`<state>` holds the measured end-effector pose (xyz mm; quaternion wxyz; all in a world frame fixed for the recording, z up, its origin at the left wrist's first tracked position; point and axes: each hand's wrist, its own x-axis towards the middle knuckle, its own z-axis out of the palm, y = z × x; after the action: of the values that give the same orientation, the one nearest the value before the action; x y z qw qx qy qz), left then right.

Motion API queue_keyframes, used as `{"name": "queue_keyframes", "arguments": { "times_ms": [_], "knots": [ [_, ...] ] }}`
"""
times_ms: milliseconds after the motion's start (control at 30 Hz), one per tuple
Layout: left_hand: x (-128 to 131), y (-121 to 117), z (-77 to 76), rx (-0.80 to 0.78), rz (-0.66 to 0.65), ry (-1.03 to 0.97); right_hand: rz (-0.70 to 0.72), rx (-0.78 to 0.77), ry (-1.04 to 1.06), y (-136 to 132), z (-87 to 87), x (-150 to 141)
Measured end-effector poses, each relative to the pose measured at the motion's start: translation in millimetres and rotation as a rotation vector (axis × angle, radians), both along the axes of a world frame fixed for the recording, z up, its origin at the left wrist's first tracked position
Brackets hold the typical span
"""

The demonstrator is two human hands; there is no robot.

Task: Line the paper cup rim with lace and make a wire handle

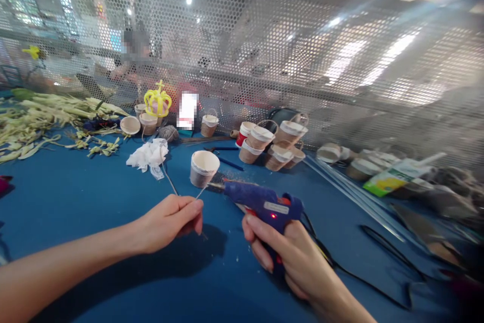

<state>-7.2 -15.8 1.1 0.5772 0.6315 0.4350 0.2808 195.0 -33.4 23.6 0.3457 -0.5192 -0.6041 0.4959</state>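
Glue gun in R hand, cord in L, at blue table

Table (181, 293) backs onto a perforated metal panel (227, 36); a person (132, 73) shows thru it, w/ windows & lights beyond. Far L: heap of pale plant strips (41, 111). Mid-L: white tissue (149, 154), gray yarn ball (168, 133), yellow crown (158, 104) (cross on top). Handled cups (260, 137) cluster back R; clear sticks (351, 194) slant along R side, green-yellow pack (391, 178) beyond. Black cable (370, 280) loops R of the R hand.

Blue surface shows btwn hands & along near side. L hand (177, 217) pinches thin cord (201, 192) tight; R hand (287, 247) wraps glue gun (260, 202), nozzle at cord's end (can't tell if touching), just by upright cup (200, 177).
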Motion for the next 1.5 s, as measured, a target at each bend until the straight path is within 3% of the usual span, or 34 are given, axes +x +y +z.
{"name": "queue_keyframes", "arguments": {
  "times_ms": [333,567,767,1233,1500],
  "knots": [
    [-1.0,0.4,-0.8,-0.063,0.004,-0.102,0.033,0.059,-0.050,2.8,-6.2,6.1],
    [-4.3,0.9,-1.1,-0.445,-0.152,-0.474,-0.003,0.111,-0.011,-1.3,-6.9,2.4],
    [-6.3,2.9,-1.4,-0.631,-0.284,-0.650,0.003,0.090,0.014,-1.9,-4.3,0.7],
    [-8.0,4.0,-2.8,-0.669,-0.409,-0.718,0.050,0.058,-0.001,-0.7,-4.5,0.6],
    [-8.3,5.6,-3.8,-0.664,-0.347,-0.678,0.059,0.076,-0.016,-2.6,-3.5,-1.2]
  ]
}}
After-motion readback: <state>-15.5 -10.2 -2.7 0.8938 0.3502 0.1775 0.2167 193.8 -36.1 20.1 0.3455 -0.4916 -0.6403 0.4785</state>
